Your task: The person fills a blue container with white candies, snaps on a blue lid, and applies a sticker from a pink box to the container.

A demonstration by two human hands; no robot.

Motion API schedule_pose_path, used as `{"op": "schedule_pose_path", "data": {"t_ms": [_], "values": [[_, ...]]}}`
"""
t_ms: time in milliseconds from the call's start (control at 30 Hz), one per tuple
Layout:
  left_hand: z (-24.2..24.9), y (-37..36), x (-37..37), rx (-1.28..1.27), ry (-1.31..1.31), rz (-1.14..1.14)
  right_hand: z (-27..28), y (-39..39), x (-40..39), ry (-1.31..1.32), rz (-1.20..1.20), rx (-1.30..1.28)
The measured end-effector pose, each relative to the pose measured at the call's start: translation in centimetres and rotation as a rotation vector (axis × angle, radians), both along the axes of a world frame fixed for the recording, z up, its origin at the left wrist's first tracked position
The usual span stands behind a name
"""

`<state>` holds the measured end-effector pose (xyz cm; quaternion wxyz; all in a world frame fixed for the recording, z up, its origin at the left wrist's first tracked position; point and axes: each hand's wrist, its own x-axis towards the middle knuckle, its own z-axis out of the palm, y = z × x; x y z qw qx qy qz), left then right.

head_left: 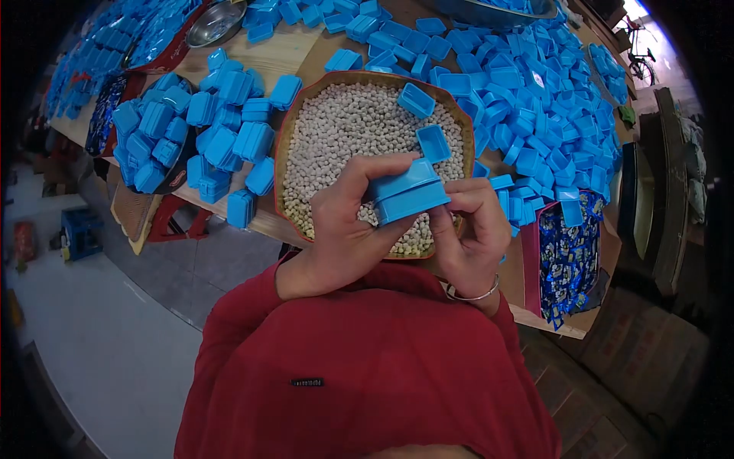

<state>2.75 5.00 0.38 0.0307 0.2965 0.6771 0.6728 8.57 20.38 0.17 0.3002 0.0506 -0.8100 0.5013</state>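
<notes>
Over the near edge of a tray of small pale beads, my left hand grips a small blue box between thumb and fingers. The box's two halves lie close together. At its right end, my right hand pinches the box's edge with thumb and fingertips. Two open blue containers rest on the beads behind my hands.
Closed blue boxes stand in a group left of the tray. A large heap of open blue containers covers the right side. Blue packets fill a box at the front right. A metal bowl sits at the back left.
</notes>
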Motion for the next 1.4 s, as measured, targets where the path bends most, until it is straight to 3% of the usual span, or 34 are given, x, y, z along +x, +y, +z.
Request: {"op": "schedule_pose_path", "data": {"t_ms": [400,567,633,667,733,767,1000,1100,1200,1333,1400], "values": [[-0.8,-0.2,-0.3,0.110,0.070,-0.057,1.4,0.0,-0.3,0.053,0.020,0.115],[-1.3,-0.3,-0.7,0.105,0.032,-0.066,1.2,-0.2,-0.5,-0.005,0.040,0.034],[-0.7,-0.5,-1.4,-0.017,-0.129,-0.004,1.0,-0.1,-0.7,-0.162,0.067,-0.060],[-0.7,-0.1,-1.9,0.049,-0.278,-0.001,0.9,0.0,-1.0,-0.284,0.074,-0.121],[-2.2,-0.4,-3.6,0.280,-0.867,-0.158,0.0,1.5,-2.2,-0.471,0.277,-0.413],[-2.6,-0.3,-3.9,0.271,-1.016,-0.087,-1.0,2.4,-3.1,-0.518,0.394,-0.587],[-2.5,-1.4,-5.2,0.432,-1.332,-0.319,-1.3,3.6,-4.1,-0.364,0.439,-0.309],[-2.0,-0.6,-4.5,0.354,-1.291,-0.199,-1.1,2.0,-3.8,-0.295,0.366,-0.143],[-1.3,-0.5,-3.8,0.361,-1.162,-0.296,-0.6,1.1,-3.6,-0.194,0.282,-0.032],[-1.9,-0.7,-2.3,0.408,-0.829,-0.258,0.2,0.0,-2.9,-0.173,0.314,-0.346],[-0.9,-0.7,-1.3,0.265,-0.512,-0.182,0.2,-1.1,-2.3,-0.147,0.319,-0.571]]}}
